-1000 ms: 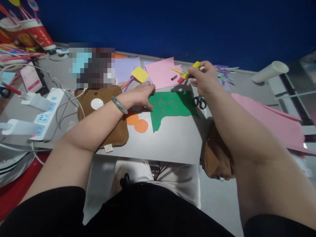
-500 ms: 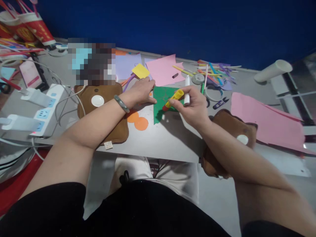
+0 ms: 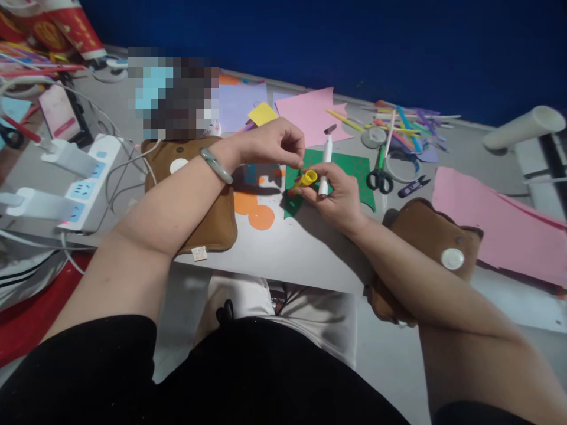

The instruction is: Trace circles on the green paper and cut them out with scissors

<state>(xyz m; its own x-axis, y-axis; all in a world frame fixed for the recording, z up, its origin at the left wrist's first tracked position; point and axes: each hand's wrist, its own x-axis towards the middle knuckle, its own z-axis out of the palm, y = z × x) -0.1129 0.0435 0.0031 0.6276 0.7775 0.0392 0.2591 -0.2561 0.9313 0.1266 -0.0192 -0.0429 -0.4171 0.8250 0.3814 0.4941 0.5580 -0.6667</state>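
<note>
My right hand [image 3: 339, 195] is closed on two things: a yellow tube [image 3: 305, 180] with a red end, which looks like a glue stick, and an uncapped white marker [image 3: 326, 159] standing up between the fingers. Under it lies a green sheet of paper [image 3: 361, 177] with a curved, cut edge and drawn outlines. My left hand [image 3: 274, 141], a bangle at its wrist, is raised just left of the tube. Its thumb and forefinger pinch together; whatever is between them is too small to tell. Orange paper circles [image 3: 261, 218] lie below the left hand.
Black-handled scissors [image 3: 380, 180], a tape roll [image 3: 404, 166] and a small cutter [image 3: 413, 186] lie right of the green sheet. Pink paper [image 3: 310, 115] and a dark marker cap [image 3: 330, 128] are behind. Brown pouches [image 3: 425, 236] flank the work area. A power strip [image 3: 95, 177] trails cables at left.
My left hand has lifted off the green sheet's edge and come to the yellow tube, its fingers now pinched. My right hand still holds tube and marker. The view has shifted slightly.
</note>
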